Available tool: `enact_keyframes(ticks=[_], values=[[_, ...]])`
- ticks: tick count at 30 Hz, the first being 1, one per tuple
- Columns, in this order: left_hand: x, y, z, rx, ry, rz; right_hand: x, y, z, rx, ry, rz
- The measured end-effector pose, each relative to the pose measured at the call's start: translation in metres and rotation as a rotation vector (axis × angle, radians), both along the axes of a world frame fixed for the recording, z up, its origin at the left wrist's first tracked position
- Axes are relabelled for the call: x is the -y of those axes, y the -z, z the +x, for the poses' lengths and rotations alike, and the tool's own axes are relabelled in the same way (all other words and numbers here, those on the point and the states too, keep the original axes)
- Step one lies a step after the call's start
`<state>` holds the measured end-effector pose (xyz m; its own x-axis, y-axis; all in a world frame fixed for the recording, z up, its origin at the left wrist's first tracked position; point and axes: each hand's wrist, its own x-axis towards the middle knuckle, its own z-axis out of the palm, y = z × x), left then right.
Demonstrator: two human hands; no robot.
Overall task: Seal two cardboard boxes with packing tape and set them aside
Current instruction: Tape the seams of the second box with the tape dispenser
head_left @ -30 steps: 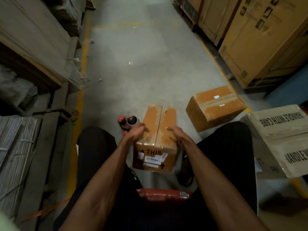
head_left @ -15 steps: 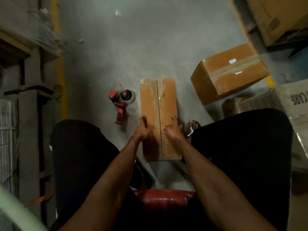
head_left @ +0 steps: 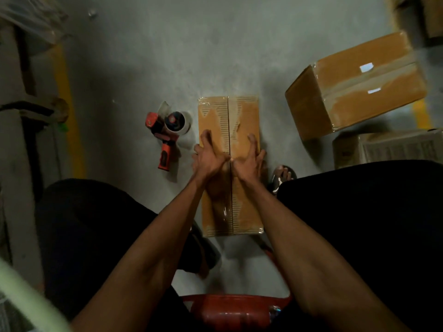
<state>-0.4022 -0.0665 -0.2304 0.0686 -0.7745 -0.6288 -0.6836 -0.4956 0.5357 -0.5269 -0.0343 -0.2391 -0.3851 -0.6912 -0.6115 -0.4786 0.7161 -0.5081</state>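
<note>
1. The narrow cardboard box (head_left: 229,164) lies flat on the concrete floor (head_left: 143,56) between my knees, flaps meeting at a centre seam. I judge it light and stiff; its old tape looks slick, so I'd grip the long side edges.
2. My left hand (head_left: 208,157) and right hand (head_left: 249,159) press the flaps down either side of the seam, fingers spread, holding nothing.
3. One tape dispenser (head_left: 166,133) lies just left of this box.
4. One taped box (head_left: 354,85) sits tilted beyond its right side: two brown boxes counted.
</note>
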Motion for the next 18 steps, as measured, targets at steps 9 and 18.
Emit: enact_keyframes(ticks=[9, 18], values=[[0.066, 0.014, -0.001, 0.204, 0.238, -0.225, 0.082, 0.01, -0.011, -0.21, -0.266, -0.068], [0.066, 0.005, 0.018, 0.179, 0.366, -0.138, 0.062, 0.006, -0.032, -0.125, -0.405, -0.094]])
